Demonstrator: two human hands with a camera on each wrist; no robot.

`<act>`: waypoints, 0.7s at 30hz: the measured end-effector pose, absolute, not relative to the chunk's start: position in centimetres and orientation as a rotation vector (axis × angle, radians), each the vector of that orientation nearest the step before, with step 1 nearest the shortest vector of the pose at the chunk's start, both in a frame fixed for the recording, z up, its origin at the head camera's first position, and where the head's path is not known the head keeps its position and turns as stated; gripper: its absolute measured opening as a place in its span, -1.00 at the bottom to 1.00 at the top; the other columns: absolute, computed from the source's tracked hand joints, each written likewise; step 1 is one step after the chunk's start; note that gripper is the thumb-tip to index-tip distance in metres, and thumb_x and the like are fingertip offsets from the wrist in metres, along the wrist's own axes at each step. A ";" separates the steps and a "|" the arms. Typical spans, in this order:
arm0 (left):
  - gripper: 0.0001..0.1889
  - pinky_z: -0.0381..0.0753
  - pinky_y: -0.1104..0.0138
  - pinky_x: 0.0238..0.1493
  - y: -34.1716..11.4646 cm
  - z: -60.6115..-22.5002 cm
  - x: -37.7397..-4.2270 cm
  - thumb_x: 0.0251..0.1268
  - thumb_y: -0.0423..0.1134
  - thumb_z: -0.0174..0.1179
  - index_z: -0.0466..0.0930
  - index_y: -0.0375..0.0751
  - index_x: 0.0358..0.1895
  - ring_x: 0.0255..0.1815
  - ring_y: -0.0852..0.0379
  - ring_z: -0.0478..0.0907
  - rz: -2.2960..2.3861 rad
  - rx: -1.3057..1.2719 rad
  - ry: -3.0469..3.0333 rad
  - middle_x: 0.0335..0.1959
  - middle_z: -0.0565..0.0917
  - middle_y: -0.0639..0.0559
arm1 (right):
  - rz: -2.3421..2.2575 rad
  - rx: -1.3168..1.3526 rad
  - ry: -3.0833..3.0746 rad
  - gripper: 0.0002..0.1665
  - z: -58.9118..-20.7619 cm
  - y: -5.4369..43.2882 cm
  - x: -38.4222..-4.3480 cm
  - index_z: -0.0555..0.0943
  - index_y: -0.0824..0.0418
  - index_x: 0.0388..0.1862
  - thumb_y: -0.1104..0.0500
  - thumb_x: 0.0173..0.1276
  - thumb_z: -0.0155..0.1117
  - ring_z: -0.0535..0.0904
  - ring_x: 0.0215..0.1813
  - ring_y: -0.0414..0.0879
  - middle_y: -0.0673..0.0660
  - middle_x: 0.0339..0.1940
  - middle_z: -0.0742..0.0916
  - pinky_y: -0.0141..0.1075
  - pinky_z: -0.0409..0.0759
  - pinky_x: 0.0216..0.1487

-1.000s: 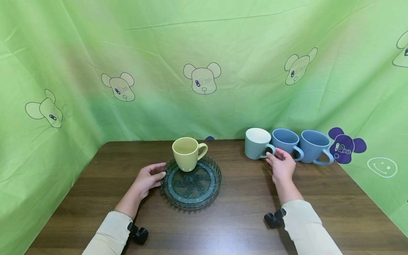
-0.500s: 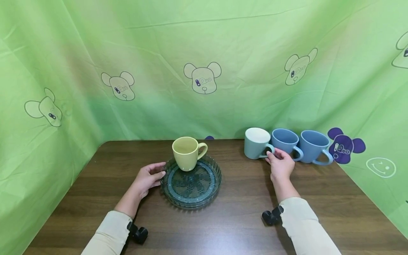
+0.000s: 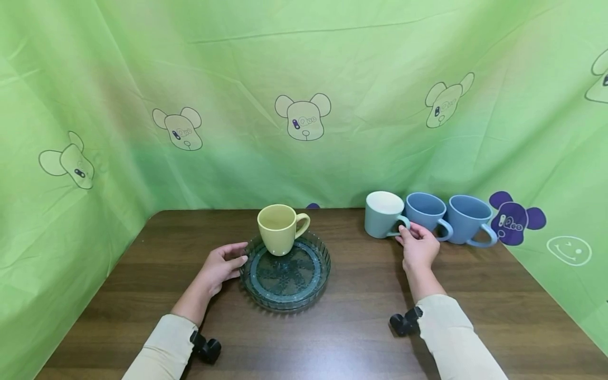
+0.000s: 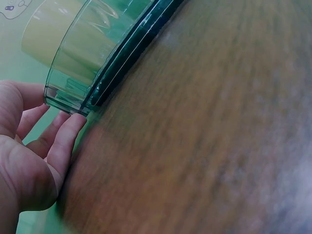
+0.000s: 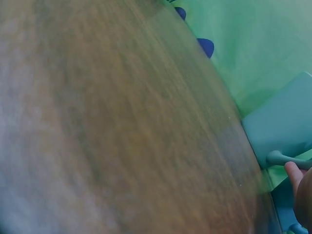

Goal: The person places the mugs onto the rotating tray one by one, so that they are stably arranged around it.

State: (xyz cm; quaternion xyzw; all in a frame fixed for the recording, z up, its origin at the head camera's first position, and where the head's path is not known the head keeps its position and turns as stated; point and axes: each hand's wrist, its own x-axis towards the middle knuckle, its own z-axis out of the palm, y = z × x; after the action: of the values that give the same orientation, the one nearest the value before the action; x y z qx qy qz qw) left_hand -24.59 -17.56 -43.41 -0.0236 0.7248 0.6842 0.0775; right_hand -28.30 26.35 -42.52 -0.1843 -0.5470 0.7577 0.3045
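Observation:
At the left, a round, see-through green tray [image 3: 285, 282] with a ridged wall lies on the table. On its far part a yellow mug [image 3: 277, 232] stands upright, handle to the right. My left hand [image 3: 223, 269] touches the tray's left side; in the left wrist view its fingertips meet the outer wall. Over at the back right, my right hand [image 3: 420, 248] pinches the handle of a teal mug [image 3: 380, 221] with a white inside. That mug is upright; only part of it and a fingertip [image 5: 291, 170] show in the right wrist view.
Two blue mugs, one [image 3: 424, 208] beside the teal mug and another [image 3: 467, 214] farther right, stand in a row along the back edge of the wooden table [image 3: 361, 327]. A green printed cloth [image 3: 228, 95] hangs close behind and at both sides.
Over the last second the right wrist has shifted slightly to the left, fingers staying at the teal mug's handle. The left hand, tray and mugs look unchanged.

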 end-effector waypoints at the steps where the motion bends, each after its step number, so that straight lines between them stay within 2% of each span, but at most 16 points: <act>1: -0.51 0.67 0.32 -0.19 -17.6 -43.4 -24.6 0.34 -0.41 0.20 0.42 -0.32 0.33 -0.12 0.22 0.51 2.051 -0.071 2.169 0.17 0.47 -0.21 | 2.004 -0.484 -1.453 -0.79 -42.6 26.4 -28.3 0.63 0.41 -0.20 0.54 0.17 0.33 0.63 -0.50 -0.26 0.02 -0.49 0.63 -0.38 0.70 -0.38; 8: -0.52 0.67 0.31 -0.16 -17.6 -43.4 -24.5 0.34 -0.41 0.20 0.43 -0.32 0.32 -0.08 0.20 0.50 2.055 -0.066 2.167 0.18 0.47 -0.23 | 2.001 -0.444 -1.457 -0.80 -42.8 26.7 -28.2 0.63 0.38 -0.23 0.54 0.17 0.33 0.63 -0.51 -0.28 0.03 -0.49 0.61 -0.40 0.70 -0.40; 21: -0.52 0.67 0.31 -0.17 -17.5 -43.4 -24.4 0.33 -0.41 0.21 0.43 -0.33 0.31 -0.10 0.20 0.51 2.049 -0.075 2.174 0.15 0.48 -0.21 | 2.087 -0.451 -1.424 -0.64 -42.5 26.7 -27.7 0.69 0.10 -0.47 0.57 0.15 0.32 0.63 -0.50 -0.28 0.02 -0.53 0.65 -0.41 0.69 -0.43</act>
State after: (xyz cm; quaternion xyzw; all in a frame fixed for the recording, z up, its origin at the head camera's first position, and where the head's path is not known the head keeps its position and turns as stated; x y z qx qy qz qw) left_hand -24.43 -17.52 -43.35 -0.0252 0.7253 0.6837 0.0765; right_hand -27.72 26.71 -42.45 -0.1686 -0.5319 0.7798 0.2837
